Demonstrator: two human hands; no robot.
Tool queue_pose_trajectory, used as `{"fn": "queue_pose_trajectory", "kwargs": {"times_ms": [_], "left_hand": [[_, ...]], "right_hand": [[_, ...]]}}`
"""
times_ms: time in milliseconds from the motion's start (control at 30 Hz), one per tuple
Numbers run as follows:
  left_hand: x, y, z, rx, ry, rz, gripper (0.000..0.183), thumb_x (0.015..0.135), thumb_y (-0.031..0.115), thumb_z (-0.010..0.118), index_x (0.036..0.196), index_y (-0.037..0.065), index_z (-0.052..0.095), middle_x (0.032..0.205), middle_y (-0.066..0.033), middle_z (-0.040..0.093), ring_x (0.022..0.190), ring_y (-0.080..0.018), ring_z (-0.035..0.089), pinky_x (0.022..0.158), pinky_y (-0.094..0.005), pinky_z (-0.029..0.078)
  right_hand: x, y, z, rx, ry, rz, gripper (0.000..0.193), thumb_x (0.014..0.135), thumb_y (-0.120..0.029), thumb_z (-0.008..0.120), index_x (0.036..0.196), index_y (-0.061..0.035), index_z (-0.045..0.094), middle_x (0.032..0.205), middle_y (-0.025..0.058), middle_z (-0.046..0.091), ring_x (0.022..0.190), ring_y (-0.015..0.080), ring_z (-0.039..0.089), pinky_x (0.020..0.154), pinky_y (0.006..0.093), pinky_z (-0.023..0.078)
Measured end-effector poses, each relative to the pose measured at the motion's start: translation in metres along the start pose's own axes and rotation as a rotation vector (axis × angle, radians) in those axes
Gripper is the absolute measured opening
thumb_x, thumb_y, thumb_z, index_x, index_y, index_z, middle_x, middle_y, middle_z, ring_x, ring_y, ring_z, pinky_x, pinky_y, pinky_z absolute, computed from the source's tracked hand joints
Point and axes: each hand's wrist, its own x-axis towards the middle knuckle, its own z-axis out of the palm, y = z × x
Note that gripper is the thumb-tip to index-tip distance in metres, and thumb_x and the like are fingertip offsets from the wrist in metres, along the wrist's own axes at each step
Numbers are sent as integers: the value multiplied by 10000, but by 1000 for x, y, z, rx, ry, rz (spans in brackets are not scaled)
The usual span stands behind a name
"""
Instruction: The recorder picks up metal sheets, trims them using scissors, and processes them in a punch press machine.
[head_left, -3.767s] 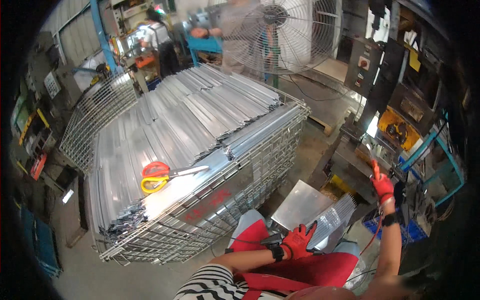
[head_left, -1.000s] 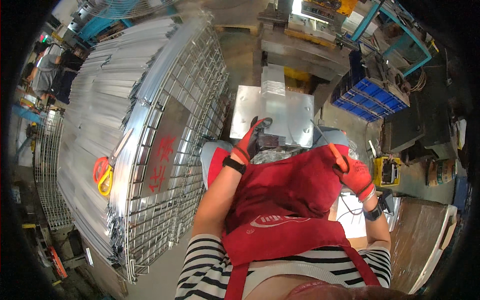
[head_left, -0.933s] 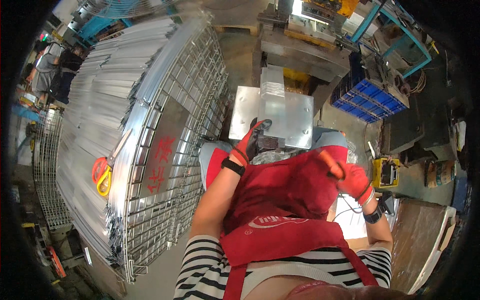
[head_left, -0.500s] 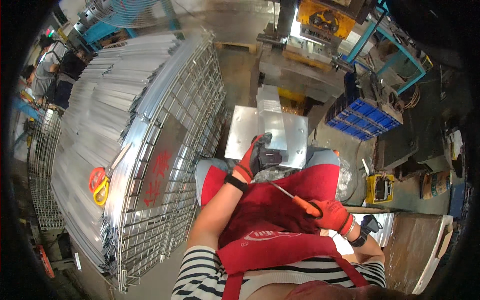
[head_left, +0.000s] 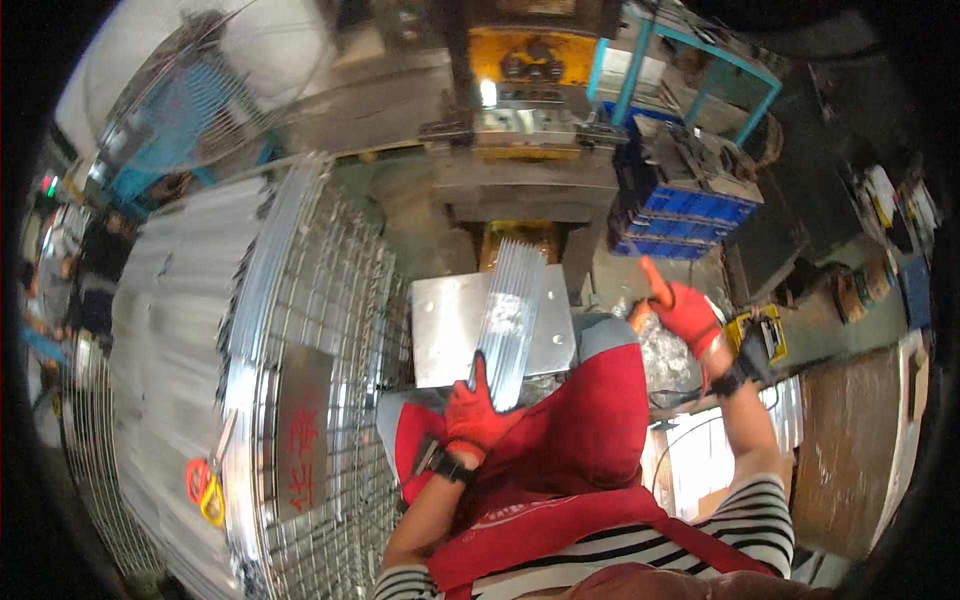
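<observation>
My left hand (head_left: 478, 412), in a red glove with dark fingertips, grips the near end of a bundle of long silvery metal strips (head_left: 513, 305). The strips lie lengthwise over a flat metal plate (head_left: 445, 325) with bolt heads, just beyond my lap. Out to the right, past my right knee, my right hand (head_left: 688, 318) is closed around an orange handle (head_left: 655, 280). Its shaft cannot be made out now. Just left of that hand, a second orange piece (head_left: 640, 318) shows beside crumpled clear plastic (head_left: 665, 355).
At left a wire cage (head_left: 340, 400) holds stacked metal strips (head_left: 175, 310), with red-and-yellow-handled scissors (head_left: 207, 490) on top. Ahead stands a yellow-fronted machine (head_left: 530, 58). Blue crates (head_left: 690, 215), a small yellow basket (head_left: 768, 335) and a large brown box (head_left: 850, 450) stand to the right.
My right hand has swung from over my lap out to the right with the orange-handled tool. My left hand has drawn nearer me; the strips are now fanned and slanted. The view has turned right.
</observation>
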Motion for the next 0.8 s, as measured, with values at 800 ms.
{"fn": "queue_pose_trajectory", "kwargs": {"times_ms": [800], "left_hand": [[162, -5, -8, -169, 238, -736, 828, 746, 667, 419, 1278, 36, 357, 1090, -226, 514, 974, -359, 515, 770, -463, 416]], "right_hand": [[450, 239, 69, -299, 244, 698, 842, 622, -629, 579, 1300, -202, 323, 1300, 141, 383, 1253, 342, 247, 1006, 520, 156]]}}
